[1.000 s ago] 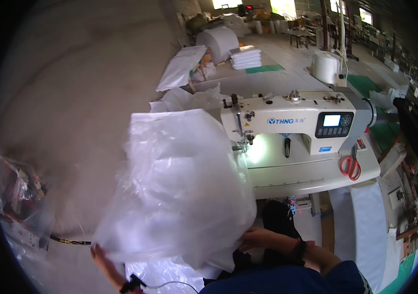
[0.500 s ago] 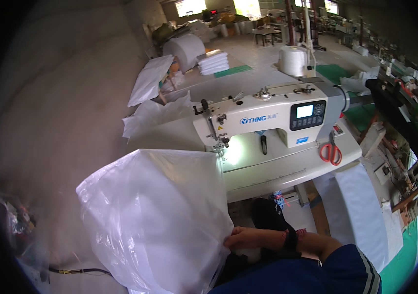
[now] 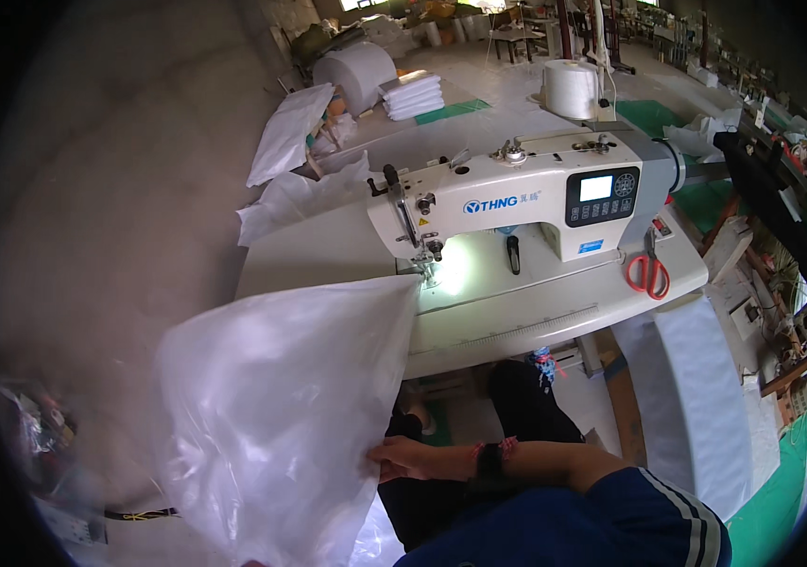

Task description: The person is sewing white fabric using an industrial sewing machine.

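A large white plastic sheet (image 3: 271, 416), glossy and creased, spreads from the left end of the sewing machine (image 3: 507, 203) down over my lap. Its upper corner reaches the lit needle area, under or beside the presser foot; which one I cannot tell. My right hand (image 3: 398, 459) is closed on the sheet's right edge, fingers pinching it just below the machine table. Only a sliver of skin shows at the bottom edge beside the sheet, likely my left hand (image 3: 252, 564); its fingers are hidden.
Red-handled scissors (image 3: 647, 276) and a small black-handled tool (image 3: 513, 255) lie on the machine table (image 3: 507, 326). A white thread cone (image 3: 571, 90) stands behind the machine. Farther back are a big white roll (image 3: 356, 76) and stacked folded white sheets (image 3: 412, 94). A wall rises at left.
My right hand has moved left and slightly down the sheet's edge, still pinching it. The sheet's right side has drawn left, uncovering more of the table front and my legs. The view has shifted slightly.
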